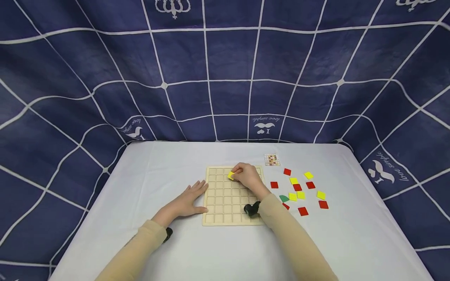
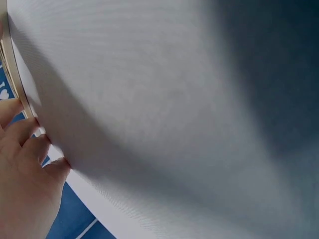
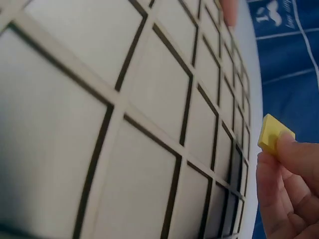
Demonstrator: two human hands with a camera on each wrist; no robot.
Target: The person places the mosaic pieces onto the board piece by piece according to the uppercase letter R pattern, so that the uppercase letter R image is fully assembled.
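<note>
Head view: a yellow tile (image 1: pixel 230 175) is pinched by the right hand (image 1: pixel 249 177) over the gridded board (image 1: pixel 219 201), whose left edge is touched by the spread-fingered left hand (image 1: pixel 186 201).

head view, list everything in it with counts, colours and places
table: 1, white, centre foreground
patterned cloth: count unclear, navy and white, behind and beside table
gridded board: 1, pale wood, on table
patterned card: 1, multicoloured, past board's far right corner
loose yellow tiles: 5, yellow, right of board
held tile: 1, yellow, in right hand
red tiles: 7 visible, red, right of board
green piece: 1, green, right of board
wrist devices: 2, black, at wrists
sleeves: 2, beige, on forearms
left hand: 1, bare, at board's left edge
right hand: 1, bare, over board
</note>
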